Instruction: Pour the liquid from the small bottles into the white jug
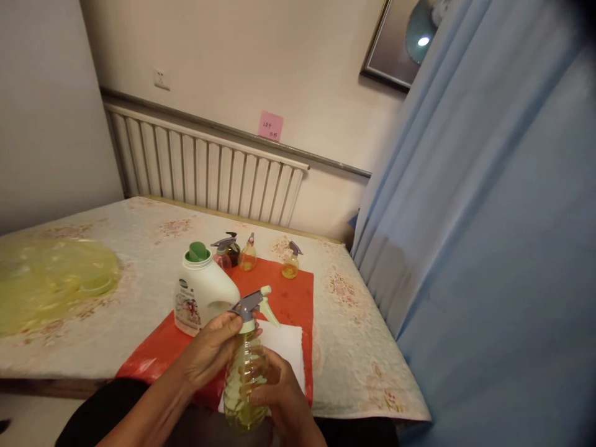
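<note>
A cloth-covered surface (139, 248) carries a red mat (288, 292), a white detergent jug (202, 292) with its green cap on, and three small spray bottles (246, 254) at the mat's far edge. Nearer, a clear spray bottle (244, 372) of yellow liquid stands upright over white paper (288, 347), trigger head seated. The left hand (212, 351) grips its neck, the right hand (279, 391) wraps its body. The bottle's base is cut off; the jug label is unreadable.

The left hand (212, 351) grips the neck of the spray bottle (244, 379) just below its grey trigger head — the right hand (279, 388) wraps the yellow-filled body. Behind them, a white jug (202, 292) and three small spray bottles (246, 254) stand on a red mat (291, 298) covering the surface (139, 236).
</note>
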Tool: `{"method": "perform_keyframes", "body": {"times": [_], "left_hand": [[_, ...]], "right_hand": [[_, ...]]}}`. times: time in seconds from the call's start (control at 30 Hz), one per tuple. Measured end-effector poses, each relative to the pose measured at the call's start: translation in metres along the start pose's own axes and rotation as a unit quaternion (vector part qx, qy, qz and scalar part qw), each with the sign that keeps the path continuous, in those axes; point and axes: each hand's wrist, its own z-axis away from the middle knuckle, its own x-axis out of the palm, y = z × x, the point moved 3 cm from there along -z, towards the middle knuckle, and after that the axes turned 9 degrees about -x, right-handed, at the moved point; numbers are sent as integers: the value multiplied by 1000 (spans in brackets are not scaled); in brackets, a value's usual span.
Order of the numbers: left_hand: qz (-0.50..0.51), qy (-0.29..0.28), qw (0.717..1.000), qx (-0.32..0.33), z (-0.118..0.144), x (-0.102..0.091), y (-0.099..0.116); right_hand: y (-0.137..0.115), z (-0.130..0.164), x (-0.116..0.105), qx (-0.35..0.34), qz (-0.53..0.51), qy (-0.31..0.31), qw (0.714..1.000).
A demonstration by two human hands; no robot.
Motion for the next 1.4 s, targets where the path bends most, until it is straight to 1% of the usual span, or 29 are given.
{"method": "perform_keyframes", "body": {"times": [0.07,0.17,0.23,0.37,0.43,0.63,0.77,0.87,1.03,1.2,1.4], "left_hand": [[-6,-12,1000,0,1,1,0],[-17,-52,998,6,3,8,2],[-19,-62,998,10,6,13,2],[-21,-44,999,13,8,17,1],[-29,-48,998,13,8,17,-1],[-39,-47,998,3,3,11,-4],[-40,-26,999,-5,2,3,-5],[-45,-5,999,12,3,0,-7],[-62,-8,998,19,4,3,-10],[-36,24,999,8,1,1,-12],[20,-16,1000,-10,-4,-5,-14]], "right_hand": [[2,0,-1,3,1,-1,1000],[5,1,-2,1,-5,1,1000],[7,1,-4,-1,-19,3,1000],[11,2,-5,-6,-51,3,999],[10,2,-5,-10,-58,1,998],[9,2,-6,-13,-48,-11,999],[10,3,-6,-8,-53,-1,999],[8,2,-3,-18,-62,-6,998],[6,2,1,-16,-66,-12,998],[7,3,-3,-18,-58,-12,998],[6,5,-2,-13,-57,-15,998]]}}
